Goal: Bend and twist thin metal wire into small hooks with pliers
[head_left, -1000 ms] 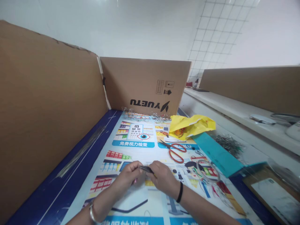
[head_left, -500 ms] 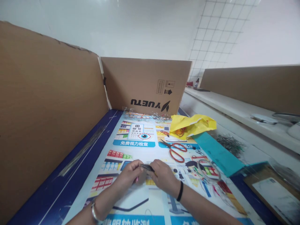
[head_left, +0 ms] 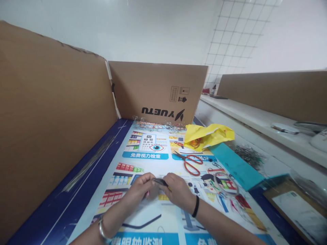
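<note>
My left hand (head_left: 139, 190) and my right hand (head_left: 178, 192) meet over a printed poster (head_left: 153, 156) on the table. Both are closed in a pinch on a small dark object (head_left: 160, 182) held between them; I cannot make out what it is. A bit of pink shows under my left fingers. A silver bracelet sits on my left wrist, a black band on my right. Red-handled scissors (head_left: 191, 163) lie on the poster just beyond my right hand.
Cardboard panels (head_left: 51, 112) wall the left and back. A crumpled yellow bag (head_left: 208, 134) lies at the back right, a teal sheet (head_left: 235, 166) beside it. A clear tape ring (head_left: 226, 183), a heap of metal bits (head_left: 247, 154) and a white shelf (head_left: 255, 119) are to the right.
Hardly anything differs; both hands stay together on the small dark object, with only slight shifts of the fingers and the view.
</note>
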`<action>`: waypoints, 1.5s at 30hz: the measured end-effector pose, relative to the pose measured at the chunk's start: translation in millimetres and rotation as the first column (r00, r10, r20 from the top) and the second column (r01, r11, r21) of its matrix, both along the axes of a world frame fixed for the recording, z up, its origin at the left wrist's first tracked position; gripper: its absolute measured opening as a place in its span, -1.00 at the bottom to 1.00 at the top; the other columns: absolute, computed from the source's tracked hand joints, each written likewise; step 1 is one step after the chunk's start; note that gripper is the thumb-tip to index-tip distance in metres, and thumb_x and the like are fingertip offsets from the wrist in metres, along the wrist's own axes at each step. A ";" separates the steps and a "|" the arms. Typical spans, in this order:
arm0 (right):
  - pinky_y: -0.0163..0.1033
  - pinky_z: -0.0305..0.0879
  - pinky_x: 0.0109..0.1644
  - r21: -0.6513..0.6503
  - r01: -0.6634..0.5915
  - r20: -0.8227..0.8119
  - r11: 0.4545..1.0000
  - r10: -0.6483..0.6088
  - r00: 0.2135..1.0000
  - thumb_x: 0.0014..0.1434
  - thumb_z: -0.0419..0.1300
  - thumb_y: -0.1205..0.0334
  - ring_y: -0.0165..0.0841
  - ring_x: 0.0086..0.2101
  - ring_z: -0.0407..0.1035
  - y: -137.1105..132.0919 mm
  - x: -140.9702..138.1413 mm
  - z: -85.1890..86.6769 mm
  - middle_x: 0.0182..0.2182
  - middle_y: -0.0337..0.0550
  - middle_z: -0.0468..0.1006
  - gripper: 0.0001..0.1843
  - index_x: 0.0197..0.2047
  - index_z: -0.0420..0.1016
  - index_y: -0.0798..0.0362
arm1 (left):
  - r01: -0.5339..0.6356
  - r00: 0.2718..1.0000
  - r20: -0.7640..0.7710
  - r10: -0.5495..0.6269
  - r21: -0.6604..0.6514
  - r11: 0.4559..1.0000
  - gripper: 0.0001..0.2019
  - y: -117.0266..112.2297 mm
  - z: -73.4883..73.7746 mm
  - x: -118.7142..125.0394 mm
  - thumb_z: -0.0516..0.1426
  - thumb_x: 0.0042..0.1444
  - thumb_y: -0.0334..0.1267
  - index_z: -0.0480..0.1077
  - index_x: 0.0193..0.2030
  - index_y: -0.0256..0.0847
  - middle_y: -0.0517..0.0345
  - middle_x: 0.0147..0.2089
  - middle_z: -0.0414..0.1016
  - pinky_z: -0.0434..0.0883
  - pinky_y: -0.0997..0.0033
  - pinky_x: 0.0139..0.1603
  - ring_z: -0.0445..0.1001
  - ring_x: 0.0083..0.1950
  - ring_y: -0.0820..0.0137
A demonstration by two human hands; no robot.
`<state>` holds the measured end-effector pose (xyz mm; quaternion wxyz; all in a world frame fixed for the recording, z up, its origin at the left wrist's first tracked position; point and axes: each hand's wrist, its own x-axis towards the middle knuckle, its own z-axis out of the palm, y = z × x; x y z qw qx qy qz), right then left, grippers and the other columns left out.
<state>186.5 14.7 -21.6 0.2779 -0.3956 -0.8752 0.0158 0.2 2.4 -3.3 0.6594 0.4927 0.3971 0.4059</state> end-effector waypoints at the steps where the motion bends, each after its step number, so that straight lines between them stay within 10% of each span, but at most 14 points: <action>1: -0.30 0.14 -0.34 -0.003 -0.002 -0.001 1.000 0.002 1.000 0.21 0.00 0.17 -0.37 -0.40 0.24 -0.2 0.1 0.4 -0.44 -0.13 0.39 -0.81 -0.34 0.33 0.09 | -0.001 1.000 -0.002 0.001 -0.001 1.000 -0.88 -0.4 1.2 0.1 0.08 0.03 -0.26 0.29 -0.46 -0.24 0.34 -0.64 0.15 0.00 0.56 -0.56 0.05 -0.61 0.60; 23: -0.31 0.11 -0.36 0.025 0.055 -0.007 0.998 -0.055 0.998 0.22 -0.02 0.18 -0.39 -0.43 0.20 -0.9 -1.8 1.5 -0.47 -0.17 0.34 -0.79 -0.39 0.30 0.08 | 0.026 0.981 0.194 -0.020 -0.027 0.999 -0.81 -11.5 11.9 9.2 0.07 0.11 -0.21 0.23 -0.44 -0.24 0.20 -0.59 0.33 0.14 0.51 -0.44 0.24 -0.54 0.53; 32: -0.31 0.15 -0.34 -0.037 0.136 -0.088 0.990 -0.139 0.986 0.21 0.00 0.21 -0.38 -0.41 0.25 1.4 -1.2 1.3 -0.45 -0.18 0.37 -0.84 -0.38 0.28 0.06 | 0.085 0.919 0.394 0.017 -0.240 0.967 -0.83 -14.6 14.0 12.3 0.16 0.03 -0.22 0.27 -0.43 -0.26 0.24 -0.52 0.30 0.17 0.53 -0.47 0.24 -0.54 0.57; 45: -0.26 0.22 -0.26 -0.108 0.086 -0.065 0.990 -0.094 0.993 0.21 0.00 0.17 -0.33 -0.33 0.28 3.9 1.0 2.1 -0.38 -0.11 0.39 -0.83 -0.27 0.31 0.07 | -0.245 0.965 0.094 0.245 -0.015 0.969 -0.79 -7.9 9.1 6.7 0.13 0.03 -0.14 0.29 -0.44 -0.25 0.27 -0.56 0.27 0.12 0.54 -0.50 0.19 -0.57 0.58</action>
